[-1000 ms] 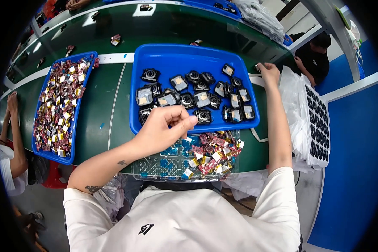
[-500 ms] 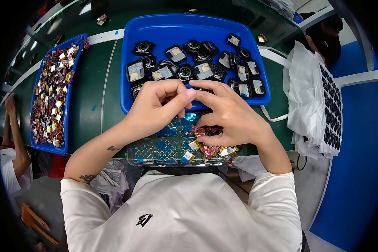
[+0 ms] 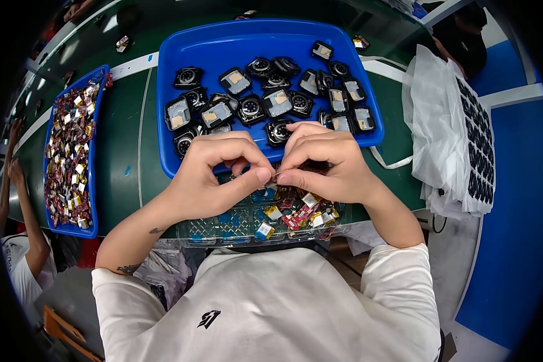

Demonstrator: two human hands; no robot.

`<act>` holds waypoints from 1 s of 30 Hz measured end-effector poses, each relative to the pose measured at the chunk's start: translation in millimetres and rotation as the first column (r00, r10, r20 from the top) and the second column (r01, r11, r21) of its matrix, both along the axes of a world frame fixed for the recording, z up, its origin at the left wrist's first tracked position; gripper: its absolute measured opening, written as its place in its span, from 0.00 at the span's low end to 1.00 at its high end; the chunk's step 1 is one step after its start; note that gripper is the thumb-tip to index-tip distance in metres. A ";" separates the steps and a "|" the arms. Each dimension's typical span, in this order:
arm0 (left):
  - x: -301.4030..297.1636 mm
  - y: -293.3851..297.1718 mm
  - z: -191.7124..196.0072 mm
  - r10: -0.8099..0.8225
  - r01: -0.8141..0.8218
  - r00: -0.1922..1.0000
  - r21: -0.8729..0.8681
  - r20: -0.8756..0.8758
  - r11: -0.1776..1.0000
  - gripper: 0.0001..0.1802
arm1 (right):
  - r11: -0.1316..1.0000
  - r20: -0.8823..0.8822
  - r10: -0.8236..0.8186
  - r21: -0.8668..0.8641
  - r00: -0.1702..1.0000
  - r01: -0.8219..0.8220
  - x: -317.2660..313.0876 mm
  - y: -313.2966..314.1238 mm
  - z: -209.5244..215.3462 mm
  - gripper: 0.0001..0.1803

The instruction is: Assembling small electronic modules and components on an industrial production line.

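My left hand (image 3: 223, 172) and my right hand (image 3: 332, 166) meet fingertip to fingertip at the near edge of a blue tray (image 3: 241, 33). Each is closed in a pinch, thumb against forefinger. Something small and thin shows between the two pinches, too fine to name. Beneath my hands lies a clear plastic tray (image 3: 199, 231) with moulded compartments and bits of blue film. Its right part holds a pile of small red circuit boards (image 3: 294, 218) with silver-and-yellow battery cells (image 3: 264, 230). Several black watch cases (image 3: 250, 108) lie in the blue tray, some face down, others showing pale insides.
To the left, a long blue tray (image 3: 92, 205) is heaped with red boards and cells. White sheets (image 3: 437, 127) with rows of black pieces (image 3: 478, 145) hang over the right side of the green bench (image 3: 117, 151). Other people's arms (image 3: 27, 199) show at far left.
My right fingers have risen from over the red boards and closed into a pinch against my left fingertips. Both hands sit slightly lower in view. The view has shifted a little.
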State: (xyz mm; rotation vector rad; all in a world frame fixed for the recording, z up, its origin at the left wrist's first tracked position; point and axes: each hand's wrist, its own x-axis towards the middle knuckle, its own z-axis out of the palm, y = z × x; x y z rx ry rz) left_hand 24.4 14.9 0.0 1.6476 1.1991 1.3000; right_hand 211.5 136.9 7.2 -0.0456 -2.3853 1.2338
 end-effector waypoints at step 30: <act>0.7 -1.5 5.8 0.049 -0.031 0.997 -0.254 0.067 0.967 0.06 | 0.972 -0.194 -0.204 -0.156 0.960 0.175 -3.3 -4.8 -5.1 0.06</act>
